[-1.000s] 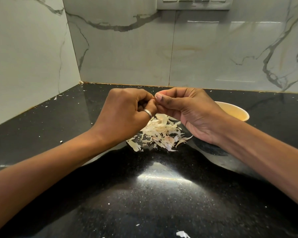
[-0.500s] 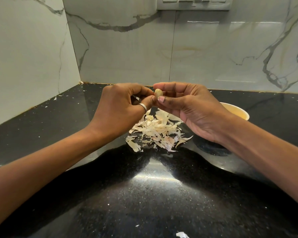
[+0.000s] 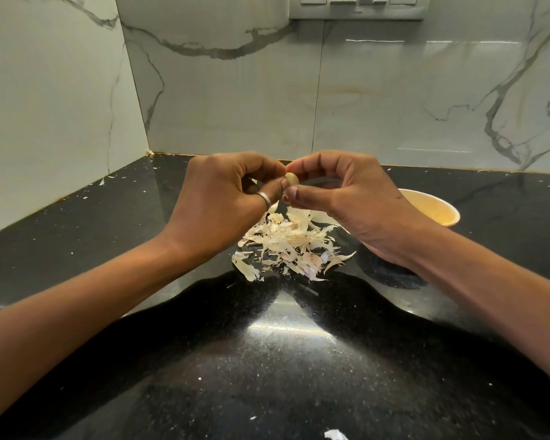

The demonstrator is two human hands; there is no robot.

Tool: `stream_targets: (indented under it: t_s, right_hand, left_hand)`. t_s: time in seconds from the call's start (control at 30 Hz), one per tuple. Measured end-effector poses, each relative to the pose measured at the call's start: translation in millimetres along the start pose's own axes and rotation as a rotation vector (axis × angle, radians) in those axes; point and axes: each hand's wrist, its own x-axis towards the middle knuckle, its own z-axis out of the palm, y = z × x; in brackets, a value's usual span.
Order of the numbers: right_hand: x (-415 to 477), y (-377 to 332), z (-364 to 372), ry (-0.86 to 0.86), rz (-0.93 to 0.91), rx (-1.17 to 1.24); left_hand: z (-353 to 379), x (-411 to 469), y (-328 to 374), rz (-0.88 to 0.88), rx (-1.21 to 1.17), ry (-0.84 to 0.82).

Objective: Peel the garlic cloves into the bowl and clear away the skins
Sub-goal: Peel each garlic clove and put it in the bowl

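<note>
Kitchen corner: table, wall tiles, switch panel
Table [image 3: 77, 249]: black polished stone, finely speckled, with a bright patch of reflected light [image 3: 286, 322] near the front middle. Back wall [image 3: 235, 100] and left wall [image 3: 45, 106]: glossy pale marble-look tiles with grey veins, meeting in a corner; thin brownish seam [image 3: 458, 168] where back wall meets table. Switch panel [image 3: 356, 7]: grey, high on the back wall, cut off by the top edge

The right hand [image 3: 356, 198] hides much of the bowl [image 3: 435, 211]; fingers [image 3: 305, 163] cover most of the garlic clove [image 3: 291, 178].
</note>
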Motion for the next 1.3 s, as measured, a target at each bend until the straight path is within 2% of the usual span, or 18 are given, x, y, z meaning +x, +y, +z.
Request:
stream_targets:
  t_s: [0.23, 0.43, 0.77, 1.0, 1.17, 1.3]
  right_hand:
    - [2.1, 6.0, 0.7, 0.049, -0.091, -0.124]
    - [6.7, 12.7, 0.0, 0.065, -0.141, -0.297]
    - [7.3, 12.9, -0.5, 0.087, -0.199, -0.325]
    - [7.1, 13.1, 0.3, 0.082, -0.207, -0.3]
    - [6.2, 11.0, -0.1, 0.076, -0.235, -0.274]
    - [7.2, 14.1, -1.8, 0.075, -0.234, -0.269]
  left_hand:
    - [0.1, -1.2, -0.4, 0.003, -0.042, -0.038]
    - [0.0, -1.6, 0.4, 0.05, 0.064, -0.027]
    - [3.2, -5.5, 5.7, 0.082, 0.084, -0.008]
    - [3.4, -5.1, 3.6, 0.033, 0.051, -0.023]
    - [2.5, -1.6, 1.9, -0.153, -0.125, -0.046]
    - [3.8, -2.7, 1.9, -0.185, -0.192, -0.109]
